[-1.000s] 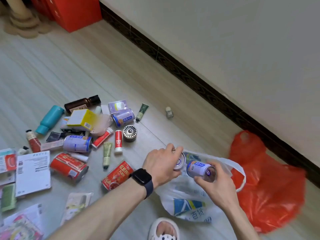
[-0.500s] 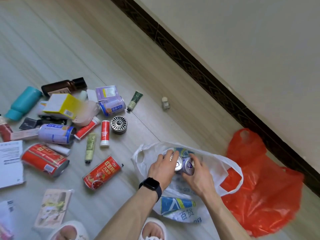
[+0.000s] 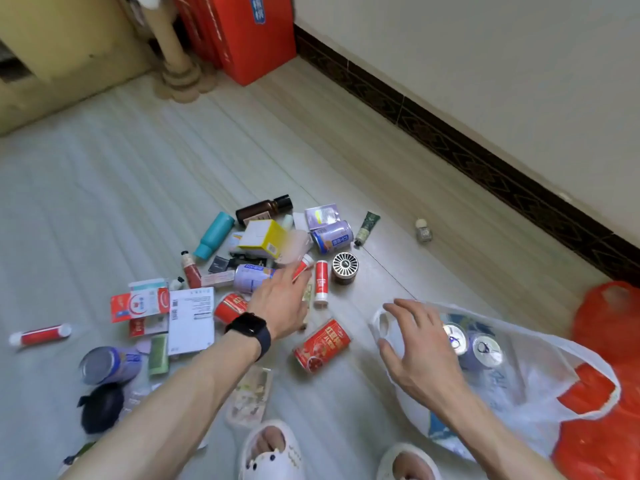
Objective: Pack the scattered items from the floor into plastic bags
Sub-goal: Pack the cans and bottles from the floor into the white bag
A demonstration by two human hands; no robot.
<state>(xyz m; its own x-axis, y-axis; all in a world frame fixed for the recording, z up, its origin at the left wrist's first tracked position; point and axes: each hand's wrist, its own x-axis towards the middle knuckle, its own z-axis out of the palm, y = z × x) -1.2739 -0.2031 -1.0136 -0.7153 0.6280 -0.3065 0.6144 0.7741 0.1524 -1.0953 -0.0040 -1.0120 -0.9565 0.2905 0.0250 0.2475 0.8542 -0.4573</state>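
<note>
A white plastic bag (image 3: 540, 386) lies open on the floor at the right, with two purple cans (image 3: 474, 344) standing inside it. My right hand (image 3: 419, 351) hovers open over the bag's left handle, holding nothing. My left hand (image 3: 282, 299), with a black watch on the wrist, reaches out open above the pile of scattered items, over a purple can (image 3: 251, 277) and a red can (image 3: 232, 306). Another red can (image 3: 322, 344) lies on its side between my hands. A red-and-white tube (image 3: 321, 282) lies just beyond my left fingers.
An orange plastic bag (image 3: 609, 344) lies behind the white one by the wall. A teal bottle (image 3: 214, 233), brown bottle (image 3: 265, 207), yellow box (image 3: 263, 237), round metal vent (image 3: 344, 266), papers and a small jar (image 3: 423, 230) lie around. Red boxes (image 3: 242, 32) stand far back. My slippered feet (image 3: 273, 452) are below.
Both hands have let go of the two purple cans, which now stand in the white bag. My left hand has swung left over the pile; my right hand has lifted to the bag's rim.
</note>
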